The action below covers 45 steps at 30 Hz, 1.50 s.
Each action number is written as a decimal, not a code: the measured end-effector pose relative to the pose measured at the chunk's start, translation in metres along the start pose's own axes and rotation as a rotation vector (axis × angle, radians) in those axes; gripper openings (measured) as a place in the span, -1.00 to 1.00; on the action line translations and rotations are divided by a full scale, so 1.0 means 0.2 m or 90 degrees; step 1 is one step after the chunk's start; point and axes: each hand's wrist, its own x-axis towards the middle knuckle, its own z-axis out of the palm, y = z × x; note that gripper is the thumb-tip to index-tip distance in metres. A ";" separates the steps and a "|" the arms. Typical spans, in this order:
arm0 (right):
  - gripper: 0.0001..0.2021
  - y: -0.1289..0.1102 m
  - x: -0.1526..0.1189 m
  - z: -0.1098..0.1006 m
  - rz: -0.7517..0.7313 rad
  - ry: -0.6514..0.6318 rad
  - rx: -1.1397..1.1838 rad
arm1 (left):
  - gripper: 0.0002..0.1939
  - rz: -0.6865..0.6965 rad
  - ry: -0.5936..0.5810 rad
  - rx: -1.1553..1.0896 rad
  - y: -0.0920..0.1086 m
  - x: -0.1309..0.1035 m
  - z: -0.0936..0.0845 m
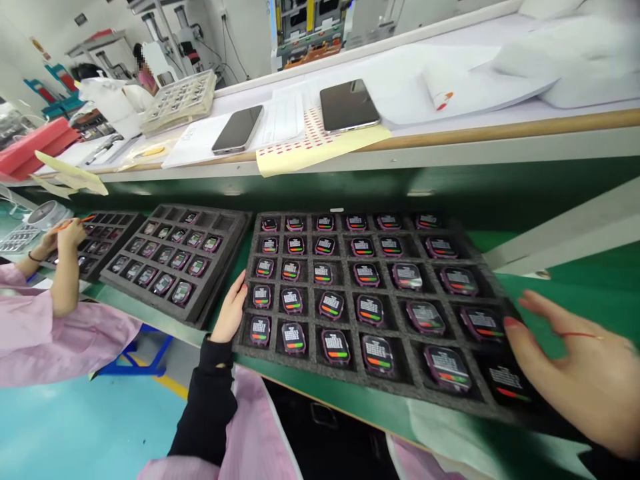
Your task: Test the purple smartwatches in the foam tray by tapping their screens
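Note:
A black foam tray [306, 365] with rows of small purple-rimmed watch units, screens lit, lies on the green conveyor belt in front of me. My left hand [230, 311] rests against the tray's left edge, fingers bent onto its rim. My right hand [575, 370] lies at the tray's right end, fingers spread over its corner, with a red thread at the wrist. A watch unit [336, 345] sits in the front row between both hands.
A second foam tray [220, 283], part filled, lies to the left. A co-worker's hands [63, 233] work at a third tray [117, 233]. The shelf above holds two phones [237, 129], [349, 105], papers, a red-dot sticker sheet [310, 137] and a beige tray [177, 101].

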 end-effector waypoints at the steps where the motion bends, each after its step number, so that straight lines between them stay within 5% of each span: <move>1: -0.35 -0.08 -0.02 -0.02 -0.025 0.035 0.006 | -0.46 0.000 0.005 0.001 -0.01 -0.03 -0.01; 4: -0.55 -0.34 -0.12 -0.04 -0.080 0.034 0.114 | -0.43 -0.003 0.007 0.003 -0.02 -0.14 -0.02; 7: -0.68 -0.59 -0.23 -0.01 -0.304 -0.065 0.267 | -0.37 -0.005 -0.001 0.017 -0.02 -0.25 -0.03; 12: -0.55 -0.82 -0.35 0.13 -0.490 -0.195 0.462 | -0.24 -0.010 0.006 0.076 -0.01 -0.38 -0.01; 18: -0.50 -0.85 -0.40 0.21 -0.493 -0.189 0.451 | -0.19 -0.007 0.009 0.131 -0.01 -0.42 0.00; 40: -0.67 -0.86 -0.42 0.24 -0.517 -0.110 0.443 | -0.15 0.061 -0.005 0.238 -0.04 -0.41 0.00; 45: -0.66 -0.86 -0.40 0.21 -0.489 -0.088 0.517 | -0.28 0.115 0.001 0.252 -0.06 -0.41 -0.01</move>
